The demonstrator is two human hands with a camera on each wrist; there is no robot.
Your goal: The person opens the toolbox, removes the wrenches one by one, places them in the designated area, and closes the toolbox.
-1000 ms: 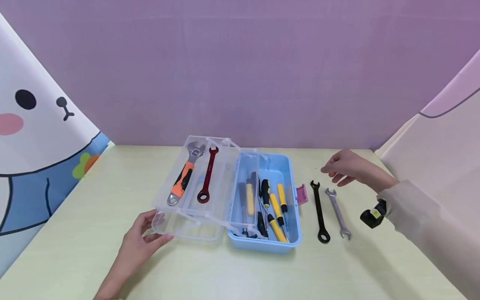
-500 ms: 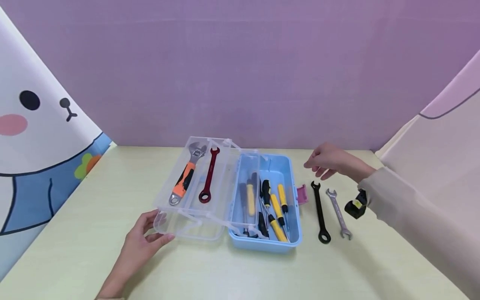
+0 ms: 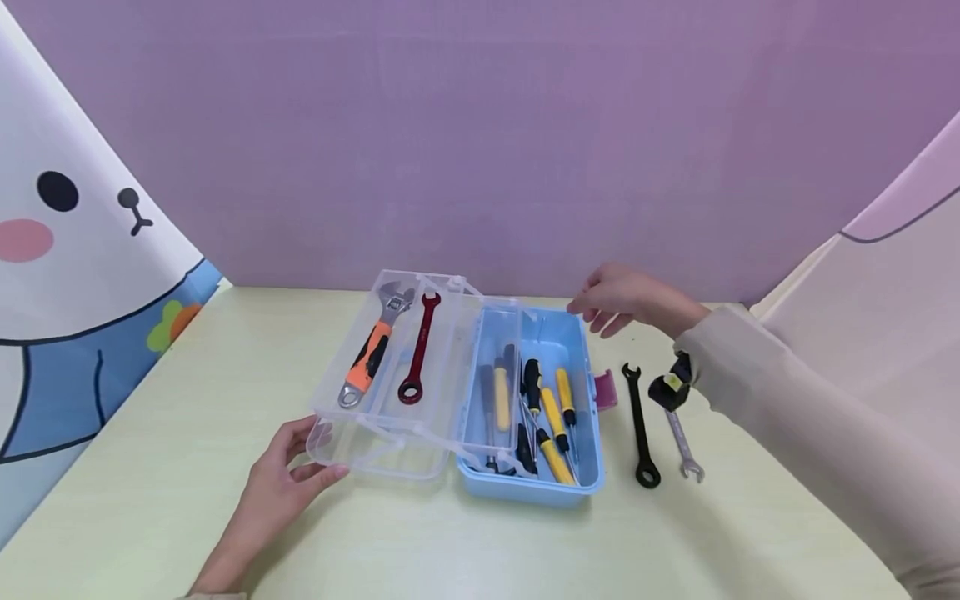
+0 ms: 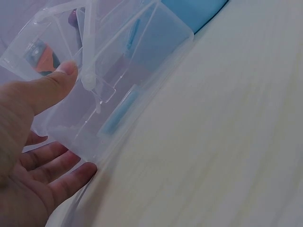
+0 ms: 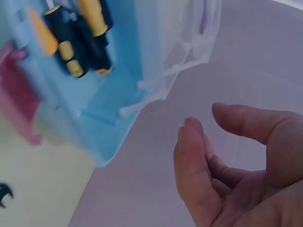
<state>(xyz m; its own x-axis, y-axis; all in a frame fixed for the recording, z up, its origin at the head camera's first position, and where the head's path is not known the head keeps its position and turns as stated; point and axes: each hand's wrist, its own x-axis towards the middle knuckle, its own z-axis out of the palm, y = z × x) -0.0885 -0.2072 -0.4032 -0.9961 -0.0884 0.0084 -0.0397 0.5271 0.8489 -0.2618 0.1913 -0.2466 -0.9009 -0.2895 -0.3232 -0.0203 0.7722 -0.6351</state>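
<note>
I saw the rigid pale-blue box (image 3: 528, 493) on the smooth table (image 3: 420, 542) with screwdrivers inside: three yellow handles (image 3: 552, 412) lay in its uncovered part, and one more showed through clear plastic; the darker tools overlapped too much for me to count. To its left, the folded-out clear plastic tray (image 3: 396, 358) held two tools side by side, one adjustable wrench (image 3: 369, 358) with an orange-and-black handle and one dark red wrench (image 3: 420, 346). The left hand (image 3: 273, 482) gripped the end of the clear lid (image 3: 360, 467) below that tray. I had the right hand (image 3: 626, 298) holding nothing, thumb and fingers apart, near the box's far right corner. Beyond the pink clasp (image 3: 606, 390), two more lay on the table: one ring-ended black wrench (image 3: 640, 425) and one silver wrench (image 3: 681, 437), partly hidden by the black wrist device (image 3: 667, 388)
</note>
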